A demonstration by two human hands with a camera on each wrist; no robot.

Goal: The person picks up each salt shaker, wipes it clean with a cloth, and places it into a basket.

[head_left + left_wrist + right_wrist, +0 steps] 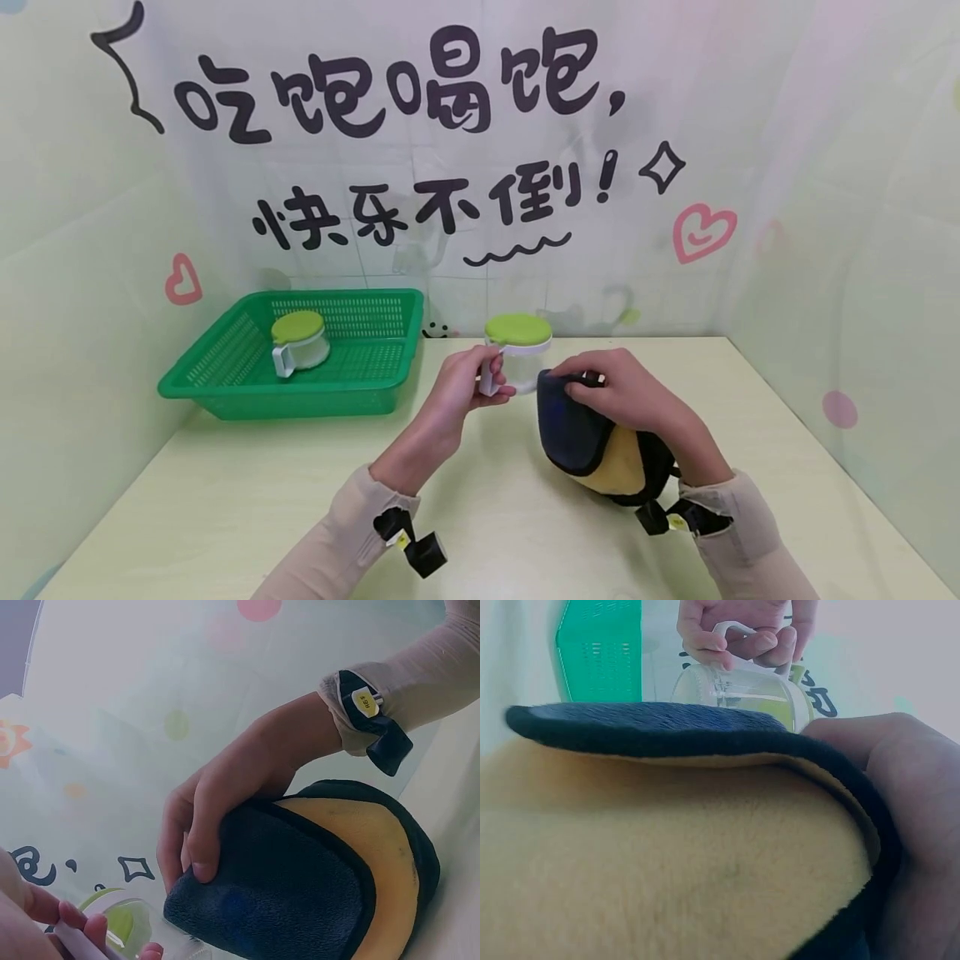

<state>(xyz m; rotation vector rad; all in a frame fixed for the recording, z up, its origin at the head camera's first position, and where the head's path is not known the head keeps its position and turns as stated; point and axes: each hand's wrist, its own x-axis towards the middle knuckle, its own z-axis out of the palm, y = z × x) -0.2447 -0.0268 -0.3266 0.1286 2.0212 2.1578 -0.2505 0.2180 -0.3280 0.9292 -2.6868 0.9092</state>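
Note:
My left hand (468, 379) grips the white handle of a clear jar with a green lid (517, 332); whether its base touches the table is unclear. Just to the right, my right hand (626, 387) holds a thick plush cloth (573, 425) by its upper edge, thumb on the navy face in the left wrist view. The cloth is folded over, navy on one face and tan on the other, with black edging. Its near corner hides part of the jar's lower side. From the right wrist, the tan face (675, 847) fills the foreground, with the jar (742, 694) behind.
A green plastic basket (300, 404) stands at the back left of the pale table (480, 517). Inside it is a second green-lidded jar (306, 346) with a white handle. A printed curtain (480, 167) closes off the back and sides.

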